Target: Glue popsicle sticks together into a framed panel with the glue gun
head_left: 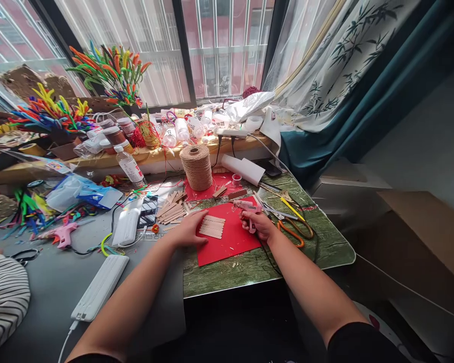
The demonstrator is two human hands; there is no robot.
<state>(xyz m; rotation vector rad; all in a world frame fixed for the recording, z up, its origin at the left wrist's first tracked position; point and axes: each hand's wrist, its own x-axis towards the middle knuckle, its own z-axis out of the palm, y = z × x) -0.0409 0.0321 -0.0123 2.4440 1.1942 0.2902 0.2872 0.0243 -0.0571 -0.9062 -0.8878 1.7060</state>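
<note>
- Left hand (191,229) is spread around wooden sticks (212,227) on the red sheet (230,247).
- Right hand (260,225) grips a glue gun (246,205) over the sheet.
- Twine (196,169) stands behind the sheet.

No text is legible; the red print (137,173) on the clear bottle (129,165) is too small.

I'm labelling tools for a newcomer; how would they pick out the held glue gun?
Find the green tabletop and the red sheet lying on it. Above the sheet's right side, the right hand grips a pale pink glue gun. The other pink glue gun lies unheld on the grey surface, far left.
</note>
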